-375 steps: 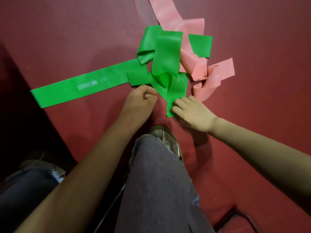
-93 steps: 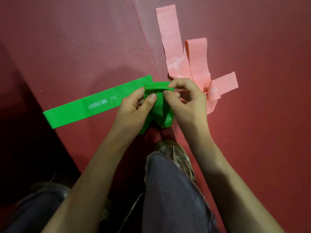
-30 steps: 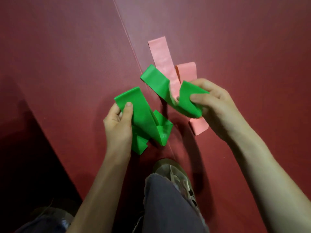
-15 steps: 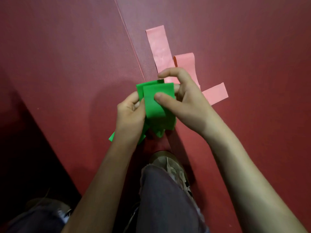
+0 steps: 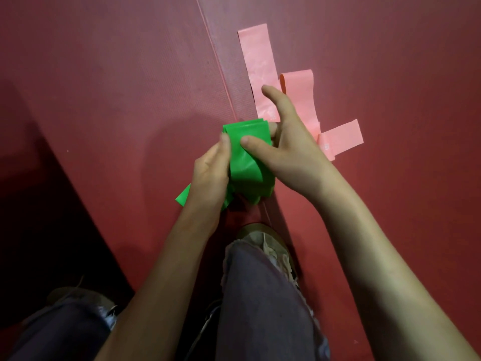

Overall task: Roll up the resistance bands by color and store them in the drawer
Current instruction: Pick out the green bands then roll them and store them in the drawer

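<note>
Both hands hold the green resistance band (image 5: 247, 157) gathered into a loose, layered bundle in the air above a dark red mat (image 5: 125, 82). The left hand (image 5: 210, 175) has its grip closed on the bundle's left edge, thumb lying along the front; its fingers are hidden behind the band. The right hand (image 5: 291, 155) has its grip around the right side, thumb pressed flat on the front face and most fingers tucked behind, while the index finger sticks out straight, away from the bundle. A loose green end pokes out below the left wrist, and more folds hang under the bundle between the two wrists.

The pink resistance band (image 5: 257, 69) lies flat on the mat just beyond the hands. One long strip runs away from the person, a folded loop sits beside it to the right, and a short end juts out further right. The right hand covers the part where these pieces meet, so how they join cannot be told.

A raised seam (image 5: 216, 56) runs along the mat from the top edge towards the hands, passing left of the pink band. Below the bundle is a worn shoe (image 5: 263, 238) with a frayed grey trouser leg (image 5: 260, 303) above it. A second knee (image 5: 65, 324) shows at lower left, over a dark strip of floor (image 5: 28, 230) beside the mat.
</note>
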